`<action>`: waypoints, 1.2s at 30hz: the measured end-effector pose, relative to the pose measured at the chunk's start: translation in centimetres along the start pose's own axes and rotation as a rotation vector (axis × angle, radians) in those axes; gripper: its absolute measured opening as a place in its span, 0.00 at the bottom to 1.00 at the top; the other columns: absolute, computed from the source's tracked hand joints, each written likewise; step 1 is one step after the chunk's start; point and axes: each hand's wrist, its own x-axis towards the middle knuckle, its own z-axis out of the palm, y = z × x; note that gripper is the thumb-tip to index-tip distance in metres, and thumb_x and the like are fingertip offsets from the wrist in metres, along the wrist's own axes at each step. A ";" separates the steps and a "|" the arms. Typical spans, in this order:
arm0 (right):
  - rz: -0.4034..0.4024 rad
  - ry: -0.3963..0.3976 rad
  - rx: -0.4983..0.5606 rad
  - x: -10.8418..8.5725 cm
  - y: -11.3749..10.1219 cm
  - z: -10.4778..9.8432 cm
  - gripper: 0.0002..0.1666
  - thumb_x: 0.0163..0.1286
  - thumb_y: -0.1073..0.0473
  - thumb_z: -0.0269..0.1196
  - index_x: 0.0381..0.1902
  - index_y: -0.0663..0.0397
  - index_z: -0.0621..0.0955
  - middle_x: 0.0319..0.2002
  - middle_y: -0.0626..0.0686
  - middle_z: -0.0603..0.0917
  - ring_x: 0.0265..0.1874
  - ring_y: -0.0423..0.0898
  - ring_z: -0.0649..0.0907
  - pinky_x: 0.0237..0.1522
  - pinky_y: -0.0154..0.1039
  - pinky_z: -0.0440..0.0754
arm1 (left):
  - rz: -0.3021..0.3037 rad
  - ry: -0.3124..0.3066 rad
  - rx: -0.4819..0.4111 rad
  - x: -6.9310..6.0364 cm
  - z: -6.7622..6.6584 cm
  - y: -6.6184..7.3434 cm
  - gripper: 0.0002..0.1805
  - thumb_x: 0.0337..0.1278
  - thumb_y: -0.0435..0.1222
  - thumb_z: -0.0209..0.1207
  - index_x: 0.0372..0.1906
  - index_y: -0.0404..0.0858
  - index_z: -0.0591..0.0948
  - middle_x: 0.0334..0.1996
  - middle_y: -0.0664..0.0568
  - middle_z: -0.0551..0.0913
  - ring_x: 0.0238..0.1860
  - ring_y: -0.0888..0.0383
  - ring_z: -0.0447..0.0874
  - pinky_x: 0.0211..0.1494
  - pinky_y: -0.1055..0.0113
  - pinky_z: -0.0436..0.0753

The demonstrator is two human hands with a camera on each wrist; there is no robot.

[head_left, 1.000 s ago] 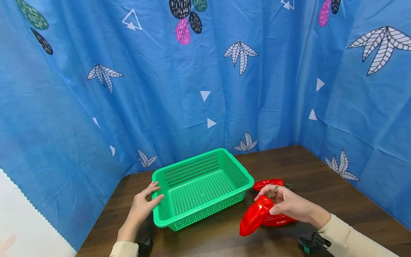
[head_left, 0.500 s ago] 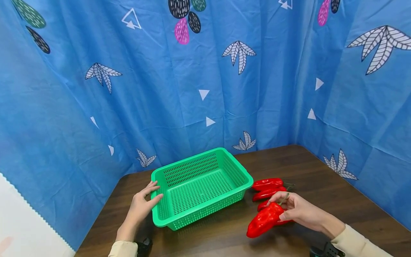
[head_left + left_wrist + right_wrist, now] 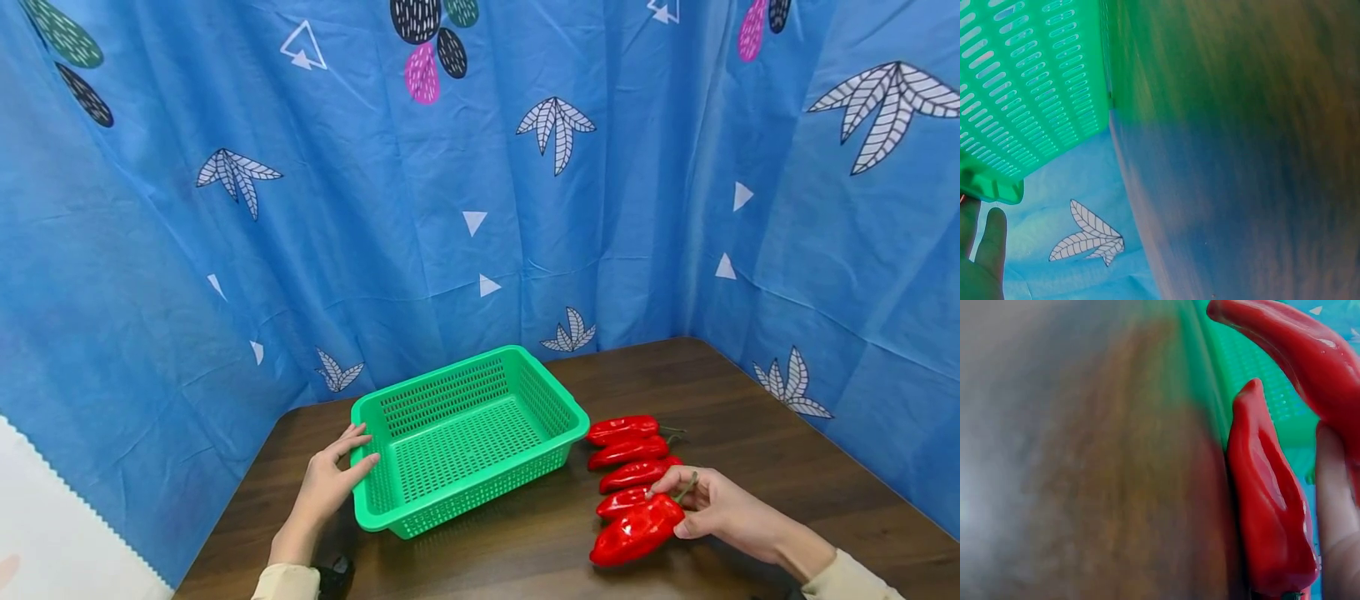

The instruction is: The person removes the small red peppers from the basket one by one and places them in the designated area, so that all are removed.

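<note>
My right hand [image 3: 720, 510] pinches a glossy red pepper [image 3: 633, 533] near its green stem, in front of a row of similar peppers. Whether the held pepper's tip touches the table cannot be told. The right wrist view catches that pepper [image 3: 1310, 356] slanting across the upper right, beside a lying pepper [image 3: 1266, 506]. At the green slotted plastic basket [image 3: 468, 508], my left hand [image 3: 330, 475] rests on the left rim with relaxed fingers. The left wrist view has the basket's slotted side [image 3: 1035, 94], with part of the hand [image 3: 988, 250] at its rim.
Several red peppers, among them the farthest one [image 3: 622, 429], lie side by side right of the basket on the dark wooden table [image 3: 705, 408]. A blue patterned curtain [image 3: 420, 250] hangs behind the table and along its sides.
My right hand has carried the pepper right and toward the near edge, uncovering more of the row behind it. The left hand stays on the basket's rim.
</note>
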 end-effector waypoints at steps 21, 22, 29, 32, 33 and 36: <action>0.003 0.111 -0.148 -1.5 0.4 -0.8 0.20 0.69 0.68 0.56 0.58 0.59 0.78 0.52 0.45 0.83 0.47 0.42 0.79 0.45 0.36 0.80 | 0.014 0.004 -0.002 -0.1 0.1 -0.2 0.30 0.63 0.47 0.65 0.65 0.34 0.78 0.74 0.43 0.67 0.79 0.42 0.56 0.74 0.35 0.62; 0.001 0.100 -0.126 -1.6 0.3 -0.9 0.20 0.70 0.69 0.55 0.59 0.58 0.78 0.52 0.44 0.83 0.47 0.42 0.80 0.46 0.35 0.81 | 0.015 0.004 -0.002 -0.1 0.1 -0.2 0.30 0.63 0.47 0.65 0.64 0.33 0.78 0.74 0.43 0.67 0.79 0.42 0.56 0.74 0.35 0.62; 0.020 0.092 -0.103 -2.4 0.0 -1.2 0.21 0.71 0.69 0.55 0.59 0.51 0.80 0.54 0.42 0.82 0.48 0.40 0.79 0.47 0.35 0.81 | 0.022 0.011 0.005 0.1 0.0 -0.2 0.30 0.63 0.46 0.65 0.64 0.33 0.78 0.74 0.43 0.68 0.78 0.42 0.56 0.74 0.36 0.63; 0.023 0.117 -0.155 -2.8 0.0 -1.3 0.19 0.70 0.69 0.58 0.58 0.55 0.80 0.53 0.42 0.82 0.47 0.42 0.78 0.45 0.36 0.81 | 0.020 0.005 0.000 0.1 0.0 -0.1 0.30 0.63 0.46 0.65 0.64 0.33 0.78 0.74 0.43 0.68 0.79 0.42 0.56 0.74 0.35 0.63; 0.022 0.125 -0.174 -2.9 0.0 -1.3 0.19 0.69 0.69 0.59 0.57 0.56 0.80 0.52 0.42 0.82 0.46 0.43 0.79 0.44 0.36 0.81 | 0.020 0.003 -0.002 0.1 0.0 -0.1 0.30 0.64 0.47 0.65 0.64 0.33 0.78 0.74 0.43 0.68 0.79 0.42 0.56 0.74 0.35 0.63; 0.024 0.140 -0.220 -3.3 -0.1 -1.4 0.18 0.67 0.69 0.61 0.55 0.58 0.81 0.50 0.43 0.82 0.41 0.45 0.80 0.40 0.37 0.83 | 0.016 -0.001 -0.006 0.2 0.0 -0.1 0.31 0.64 0.47 0.65 0.65 0.34 0.77 0.75 0.44 0.67 0.79 0.42 0.55 0.74 0.35 0.62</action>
